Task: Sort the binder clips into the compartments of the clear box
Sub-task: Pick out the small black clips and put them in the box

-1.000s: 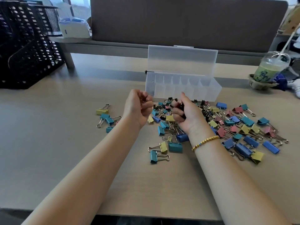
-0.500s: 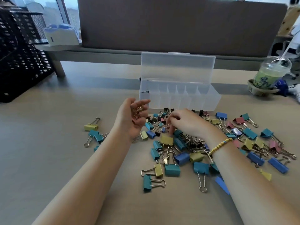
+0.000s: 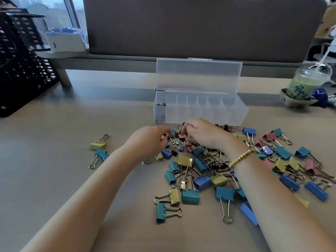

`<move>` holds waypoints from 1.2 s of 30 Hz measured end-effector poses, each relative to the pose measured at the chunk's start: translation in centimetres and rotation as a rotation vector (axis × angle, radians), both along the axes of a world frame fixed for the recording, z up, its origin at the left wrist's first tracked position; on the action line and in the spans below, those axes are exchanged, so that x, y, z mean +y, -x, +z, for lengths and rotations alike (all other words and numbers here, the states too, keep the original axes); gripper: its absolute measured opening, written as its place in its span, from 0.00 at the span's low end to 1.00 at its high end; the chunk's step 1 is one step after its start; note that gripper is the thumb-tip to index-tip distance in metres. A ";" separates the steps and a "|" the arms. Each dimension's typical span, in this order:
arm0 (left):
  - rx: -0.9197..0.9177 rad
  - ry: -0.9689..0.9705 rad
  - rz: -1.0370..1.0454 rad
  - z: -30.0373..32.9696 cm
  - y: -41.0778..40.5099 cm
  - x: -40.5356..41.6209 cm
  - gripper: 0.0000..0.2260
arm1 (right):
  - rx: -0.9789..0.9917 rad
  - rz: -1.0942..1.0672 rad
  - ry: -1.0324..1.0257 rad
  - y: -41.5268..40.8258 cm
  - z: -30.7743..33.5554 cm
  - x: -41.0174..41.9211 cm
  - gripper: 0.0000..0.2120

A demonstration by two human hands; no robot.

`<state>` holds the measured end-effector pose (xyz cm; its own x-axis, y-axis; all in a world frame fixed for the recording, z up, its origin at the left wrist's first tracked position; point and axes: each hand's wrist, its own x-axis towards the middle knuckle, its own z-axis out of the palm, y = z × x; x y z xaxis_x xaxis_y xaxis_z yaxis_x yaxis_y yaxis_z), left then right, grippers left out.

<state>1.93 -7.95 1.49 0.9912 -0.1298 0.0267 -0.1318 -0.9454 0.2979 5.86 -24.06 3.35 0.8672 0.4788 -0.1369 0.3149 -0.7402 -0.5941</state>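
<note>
We are picking small binder clips from the pile just near of the clear box (far-left compartment started). Left hand pinches one; right hand, fingers curled, grip unclear. Next: drop them in.

Clips before box (lid up)

arms: bare, sleeveless | right wrist: gold bead bracelet
</note>
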 end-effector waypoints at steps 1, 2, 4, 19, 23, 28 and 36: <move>0.029 -0.079 -0.029 0.0 0.3 0.0 0.12 | 0.004 -0.014 -0.022 0.0 0.1 -0.1 0.14; 0.065 -0.129 -0.050 0.2 0.5 0.1 0.12 | 0.012 -0.027 -0.044 -0.1 0.2 -0.2 0.14; 0.124 -0.174 -0.073 0.7 0.8 0.4 0.11 | 0.036 -0.038 -0.073 -0.1 0.2 -0.5 0.14; 0.199 -0.259 -0.151 0.9 -1.2 -1.3 0.17 | -0.048 0.093 0.548 1.0 0.4 0.0 0.11; 0.177 -0.250 -0.169 1.1 -1.3 -0.9 0.15 | -0.087 0.091 0.517 0.9 0.4 0.1 0.10; 0.145 -0.215 -0.160 0.7 -1.3 -1.9 0.18 | -0.134 0.135 0.525 1.0 -0.4 0.8 0.13; 0.133 -0.251 -0.147 0.1 -1.4 -2.2 0.13 | -0.209 0.152 0.579 0.9 -0.8 1.2 0.12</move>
